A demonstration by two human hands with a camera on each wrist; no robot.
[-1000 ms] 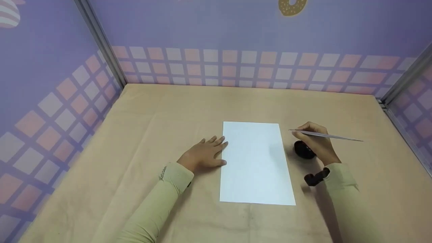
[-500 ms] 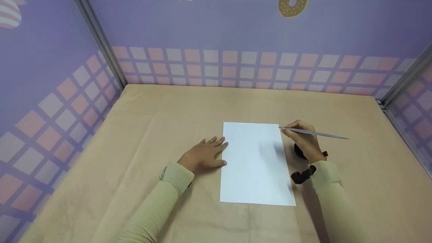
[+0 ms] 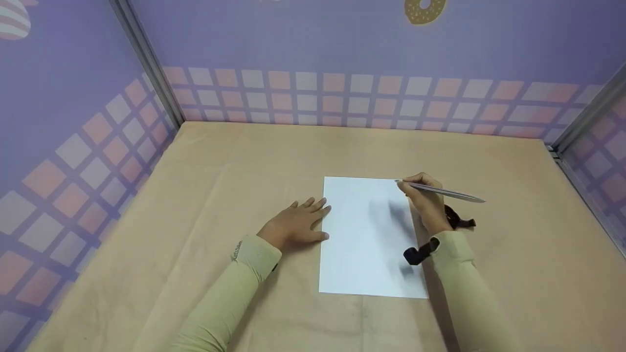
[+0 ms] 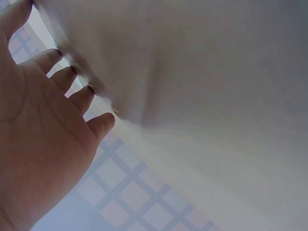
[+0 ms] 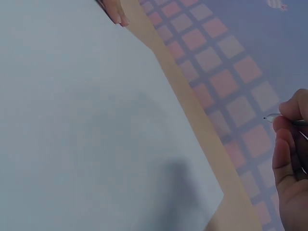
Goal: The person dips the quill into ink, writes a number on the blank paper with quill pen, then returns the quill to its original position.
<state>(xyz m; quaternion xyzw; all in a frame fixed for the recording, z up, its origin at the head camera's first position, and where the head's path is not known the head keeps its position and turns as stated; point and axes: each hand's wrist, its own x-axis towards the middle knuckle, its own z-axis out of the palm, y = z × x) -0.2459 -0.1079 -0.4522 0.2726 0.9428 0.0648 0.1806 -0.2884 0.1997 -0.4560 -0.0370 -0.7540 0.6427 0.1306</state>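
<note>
A blank white sheet of paper [image 3: 362, 234] lies upright on the cloth. My left hand [image 3: 296, 222] rests flat to its left, fingers spread, with the thumb and fingertips at the paper's left edge. Pinched in my right hand [image 3: 423, 198] is a slim silvery pen [image 3: 457, 194], slanting back over the hand to the right. Its tip is over the sheet's top right corner. From the right wrist, the clear pointed end of the pen [image 5: 271, 117] pokes out past the thumb and index finger. In the left wrist view, the palm of my left hand [image 4: 45, 130] is visible.
A black rounded object [image 3: 451, 216] with a short projecting end sits right of the paper, partly behind my right wrist. A small black wrist device [image 3: 415, 255] overhangs the sheet. Beige cloth [image 3: 244, 161] covers the table, and purple panels [image 3: 342, 44] enclose it.
My right hand has moved left with the pen, from beyond the paper's right side to its top right corner. The left hand and the paper have stayed in place.
</note>
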